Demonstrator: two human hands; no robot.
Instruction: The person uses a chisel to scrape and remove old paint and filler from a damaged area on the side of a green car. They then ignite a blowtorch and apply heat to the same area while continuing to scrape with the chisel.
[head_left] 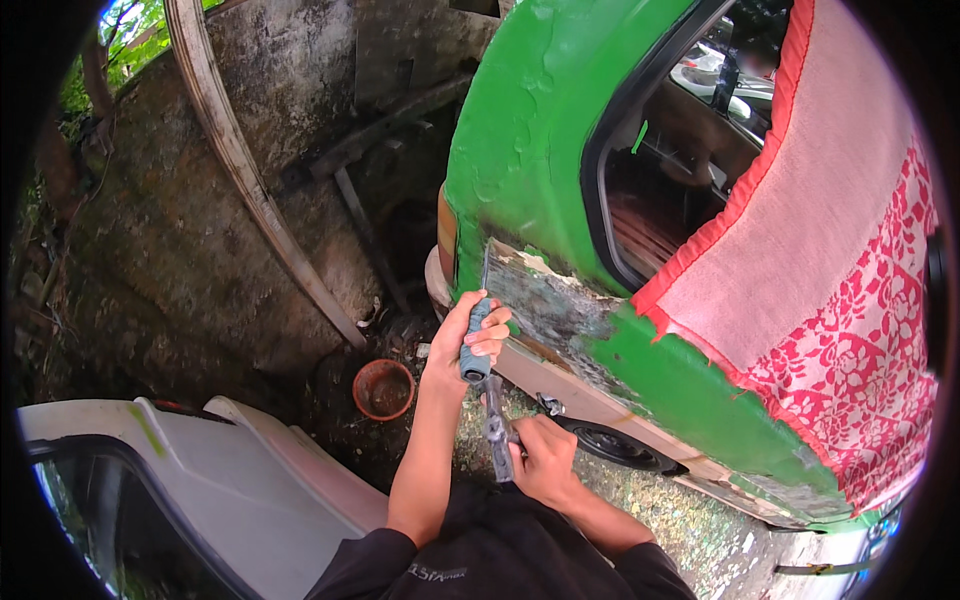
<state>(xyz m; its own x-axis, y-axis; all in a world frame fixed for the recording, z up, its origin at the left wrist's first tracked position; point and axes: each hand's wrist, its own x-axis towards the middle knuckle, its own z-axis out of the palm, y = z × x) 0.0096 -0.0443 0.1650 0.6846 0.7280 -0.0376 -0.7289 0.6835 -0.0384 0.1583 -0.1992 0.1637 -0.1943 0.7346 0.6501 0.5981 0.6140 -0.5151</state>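
Observation:
My left hand [458, 335] is wrapped round the blue-grey handle of a screwdriver [475, 362]. Its thin shaft points up and away, with the tip at the left edge of a bare, scraped patch [550, 305] on a green car body [530, 130]. Whether the tip touches the metal I cannot tell. In my right hand [545, 458] is a hammer [497, 430], held low before my chest. The upper end of the hammer is close to the butt of the screwdriver handle. Fingers hide much of the hammer's grip.
A red and pink floral cloth [800, 330] drapes the car's right side, beside a dark window opening [680, 150]. Lower left stands a white vehicle [230, 465]. A reddish-brown pot [384, 390] sits on the ground by a stained wall [290, 80] and a long curved strip [240, 160].

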